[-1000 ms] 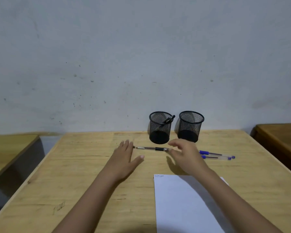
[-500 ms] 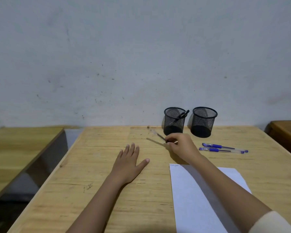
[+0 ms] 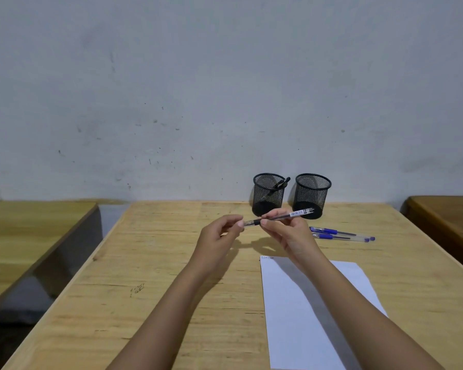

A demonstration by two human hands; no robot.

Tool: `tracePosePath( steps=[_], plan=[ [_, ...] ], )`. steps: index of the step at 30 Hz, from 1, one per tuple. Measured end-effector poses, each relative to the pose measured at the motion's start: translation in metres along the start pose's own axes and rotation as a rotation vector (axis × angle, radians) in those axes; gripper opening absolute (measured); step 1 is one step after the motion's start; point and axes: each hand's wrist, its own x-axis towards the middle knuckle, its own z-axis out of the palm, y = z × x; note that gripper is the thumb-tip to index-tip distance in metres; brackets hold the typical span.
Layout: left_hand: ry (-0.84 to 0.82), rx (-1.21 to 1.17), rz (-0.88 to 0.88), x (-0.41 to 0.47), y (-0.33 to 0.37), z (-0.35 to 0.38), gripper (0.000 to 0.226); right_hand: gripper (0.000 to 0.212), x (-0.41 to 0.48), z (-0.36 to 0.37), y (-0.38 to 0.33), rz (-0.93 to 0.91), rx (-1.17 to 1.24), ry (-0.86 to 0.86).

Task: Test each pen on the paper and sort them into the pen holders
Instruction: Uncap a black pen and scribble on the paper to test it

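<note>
A black pen (image 3: 284, 216) with a clear barrel is held level above the wooden table (image 3: 158, 263). My right hand (image 3: 289, 233) grips its middle, and my left hand (image 3: 219, 236) pinches its capped left end. Two black mesh pen holders stand at the back edge: the left holder (image 3: 268, 194) has one black pen in it, the right holder (image 3: 312, 194) looks empty. Two blue pens (image 3: 340, 234) lie side by side on the table to the right of my hands. A white sheet of paper (image 3: 313, 316) lies near me, with a small scribble at its top left corner.
A grey wall rises right behind the holders. Another wooden table (image 3: 24, 236) stands to the left across a gap, and a darker one (image 3: 449, 222) at the right edge. A small pencil mark (image 3: 137, 289) is on the table surface.
My right hand lifted the black pen off the table and brought it toward me. My left hand rose from lying flat on the table and took hold of the pen's left end.
</note>
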Motion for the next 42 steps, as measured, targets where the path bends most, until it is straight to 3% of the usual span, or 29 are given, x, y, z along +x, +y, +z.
tracePosePath(
  steps=[7,9,12,13,15,18,21,26,32,38,42],
  plan=[
    [-0.013,0.098,0.065,-0.003,0.008,0.005,0.013,0.010,-0.005,-0.004,-0.007,-0.025,-0.067,-0.067],
    [0.062,0.123,0.068,0.000,0.008,-0.006,0.012,0.009,-0.003,-0.014,-0.013,-0.054,-0.024,0.028],
    [0.300,0.129,0.000,0.008,0.001,-0.061,0.012,0.014,-0.003,-0.059,-0.033,-0.102,0.184,0.244],
    [0.323,0.142,-0.022,0.009,-0.002,-0.079,0.013,0.025,-0.007,-0.073,-0.037,-0.111,0.196,0.267],
    [0.275,0.176,-0.054,0.007,-0.006,-0.093,0.015,0.039,-0.012,-0.084,-0.038,-0.081,0.131,0.271],
    [0.132,0.268,-0.076,-0.002,-0.010,-0.064,0.014,0.019,-0.014,-0.070,-0.018,-0.018,-0.016,0.257],
    [0.063,0.282,-0.112,-0.010,-0.021,-0.032,0.007,0.020,-0.014,-0.056,-0.004,0.018,-0.166,0.249],
    [-0.002,0.456,-0.021,-0.003,-0.037,-0.018,0.019,0.023,-0.013,-0.047,0.001,0.024,-0.321,0.211],
    [-0.027,0.602,0.077,0.008,-0.040,-0.010,0.021,0.010,-0.013,-0.042,0.007,0.055,-0.204,0.071],
    [-0.071,0.739,0.096,0.009,-0.042,-0.005,0.028,0.020,-0.019,-0.030,0.010,0.022,-0.306,0.167],
    [-0.056,0.706,0.124,-0.008,-0.030,0.011,0.043,0.016,-0.017,-0.025,0.011,0.058,-0.326,0.226]
  ],
)
